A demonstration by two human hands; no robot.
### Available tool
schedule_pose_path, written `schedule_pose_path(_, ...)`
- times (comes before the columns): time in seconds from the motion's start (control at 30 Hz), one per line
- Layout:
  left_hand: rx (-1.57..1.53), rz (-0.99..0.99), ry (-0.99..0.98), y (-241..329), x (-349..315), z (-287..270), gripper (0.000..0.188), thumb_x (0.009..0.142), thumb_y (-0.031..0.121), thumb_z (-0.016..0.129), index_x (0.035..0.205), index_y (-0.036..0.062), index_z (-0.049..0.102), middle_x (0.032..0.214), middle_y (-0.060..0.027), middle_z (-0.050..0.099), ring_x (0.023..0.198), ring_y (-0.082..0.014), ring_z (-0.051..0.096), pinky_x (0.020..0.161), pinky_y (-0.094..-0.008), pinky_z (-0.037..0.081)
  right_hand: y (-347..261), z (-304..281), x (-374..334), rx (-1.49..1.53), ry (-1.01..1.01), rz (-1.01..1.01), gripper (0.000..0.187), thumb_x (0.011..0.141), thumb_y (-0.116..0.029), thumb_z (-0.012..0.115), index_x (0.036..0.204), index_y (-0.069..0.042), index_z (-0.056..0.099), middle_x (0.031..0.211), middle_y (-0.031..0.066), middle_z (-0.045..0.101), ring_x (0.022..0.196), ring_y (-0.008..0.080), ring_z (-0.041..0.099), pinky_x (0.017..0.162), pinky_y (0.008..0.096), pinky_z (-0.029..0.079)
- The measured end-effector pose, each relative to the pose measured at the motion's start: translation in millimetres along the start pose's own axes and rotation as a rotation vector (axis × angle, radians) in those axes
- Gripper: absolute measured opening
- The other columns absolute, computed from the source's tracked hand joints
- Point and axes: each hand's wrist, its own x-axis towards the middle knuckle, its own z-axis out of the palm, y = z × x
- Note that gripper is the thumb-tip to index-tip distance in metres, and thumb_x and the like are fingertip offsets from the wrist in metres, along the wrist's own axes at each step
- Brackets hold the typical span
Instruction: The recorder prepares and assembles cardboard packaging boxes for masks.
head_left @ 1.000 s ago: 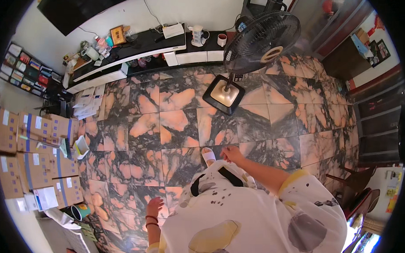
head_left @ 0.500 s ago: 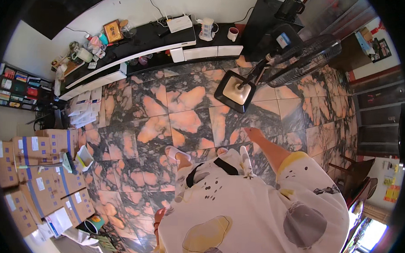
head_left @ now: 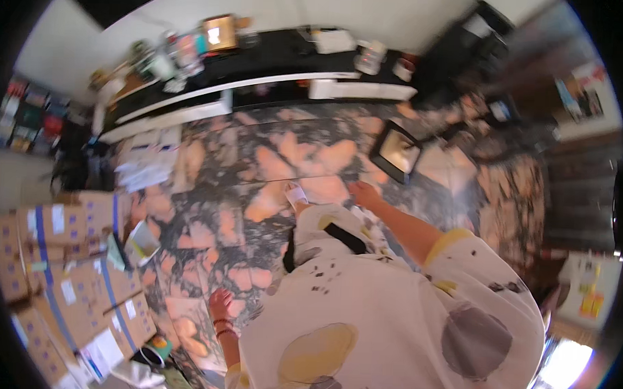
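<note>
My right hand (head_left: pixel 364 194) hangs in front of me over the marble-patterned floor, its fingers loosely apart and blurred, with nothing seen in it. Low on the left swings my left hand (head_left: pixel 220 304), a red bracelet (head_left: pixel 223 326) at the wrist. Its fingers are loose, and nothing shows in them. I wear a loose white garment (head_left: pixel 389 327) with grey and yellow shapes. One foot in a pale slipper (head_left: pixel 296 192) is stepped forward; the other foot is hidden. Beyond my right hand stands the square base of a floor fan (head_left: pixel 399 153), the thing nearest to that hand.
A long black and white TV cabinet (head_left: pixel 275 52) lines the far wall, bearing a framed picture (head_left: pixel 220 33), a jug (head_left: pixel 370 57) and a mug (head_left: pixel 404 69). Cardboard boxes (head_left: pixel 75 289) are stacked at left, near a white bin (head_left: pixel 143 243). Papers (head_left: pixel 148 158) lie by the cabinet.
My left hand has swung forward into fuller view, and my right hand has shifted left. One foot has stepped ahead. The cabinet and fan now appear further right, and the picture is blurred.
</note>
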Motion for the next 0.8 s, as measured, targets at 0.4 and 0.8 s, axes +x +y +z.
schedule_pose_path(0.4,0.546,-0.046,0.184,27,-27,-27,0.025,0.087,0.018,0.053,0.107,0.0047,0.058,0.088,-0.0085,0.066,0.073,-0.0177,0.065,0.054,-0.0274,0.049,-118,113,249,-1.018,-0.378,-0.083,0.038,0.081,-0.039,0.058,0.080,-0.002,0.062,0.071,0.0171,0.063,0.058,0.0301,0.063,0.047,0.0410,0.048)
schedule_pose_path(0.8,0.505,-0.167,0.167,181,78,-85,0.024,0.084,0.021,0.057,0.097,0.0020,0.064,0.085,-0.0106,0.067,0.074,-0.0168,0.065,0.070,-0.0277,0.053,-582,538,258,-0.409,-0.355,-0.979,0.034,0.084,-0.033,0.057,0.083,0.002,0.059,0.073,0.0179,0.062,0.070,0.0302,0.061,0.062,0.0391,0.045)
